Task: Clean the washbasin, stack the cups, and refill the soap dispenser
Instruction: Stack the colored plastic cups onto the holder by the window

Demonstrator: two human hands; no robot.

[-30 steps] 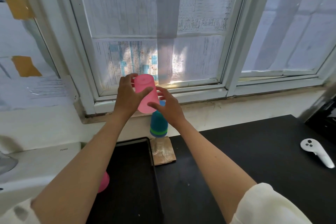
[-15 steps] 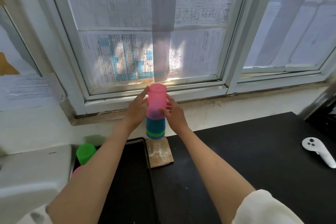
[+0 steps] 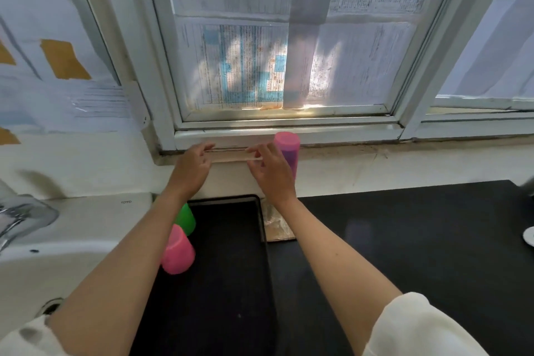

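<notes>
1. The stack of cups (image 3: 287, 153) stands upright at centre frame, just below the window sill (image 3: 289, 136). A pink cup sits inverted on top; the lower part of the stack is hidden behind the right hand.
2. The right hand (image 3: 273, 172) is raised just left of the stack, overlapping it in the frame. Its fingers (image 3: 257, 153) are loosely curled and slightly spread and hold nothing. Whether the hand touches the stack cannot be told.
3. The left hand (image 3: 192, 167) is raised at centre left, well apart from the stack. Its fingers are relaxed, lightly curled, and hold nothing.
4. A green cup (image 3: 185, 218) and a pink cup (image 3: 176, 251) stand inverted, near each other, at the left edge of the black tray (image 3: 231, 269), lower centre.
5. The white washbasin (image 3: 72, 228) occupies the lower left, with a chrome tap (image 3: 20, 218) at the left edge.
6. The black table (image 3: 404, 240) fills the lower right.
7. A brown pad (image 3: 277, 225) lies just right of the tray's far corner.
</notes>
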